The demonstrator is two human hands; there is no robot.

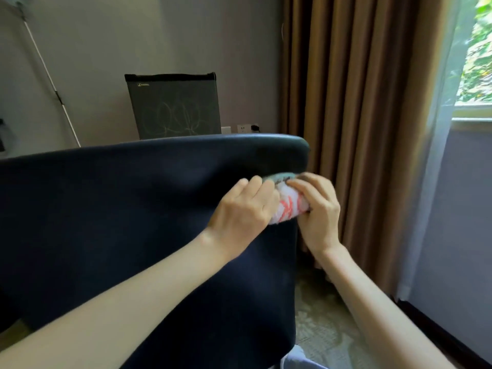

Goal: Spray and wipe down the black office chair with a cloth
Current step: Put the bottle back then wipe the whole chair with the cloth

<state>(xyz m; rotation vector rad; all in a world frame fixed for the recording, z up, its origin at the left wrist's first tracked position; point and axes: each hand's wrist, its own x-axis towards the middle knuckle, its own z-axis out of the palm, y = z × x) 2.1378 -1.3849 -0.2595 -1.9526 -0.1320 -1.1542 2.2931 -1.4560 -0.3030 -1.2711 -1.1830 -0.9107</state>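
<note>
The black office chair (119, 209) fills the left and middle of the head view, its backrest turned toward me. A white cloth (290, 206) with red marks and a grey-green edge is bunched up against the backrest's upper right edge. My left hand (242, 211) grips the cloth from the left, fingers curled over it. From the right, my right hand (318, 211) holds the same cloth, fingers curled round its end. No spray bottle is in view.
A small dark cabinet (174, 105) stands behind the chair against the grey wall. A white pole (52, 83) leans at the left. Brown curtains (359, 115) and a sheer curtain hang at the right beside a window (476, 62). Patterned carpet (327, 328) lies below.
</note>
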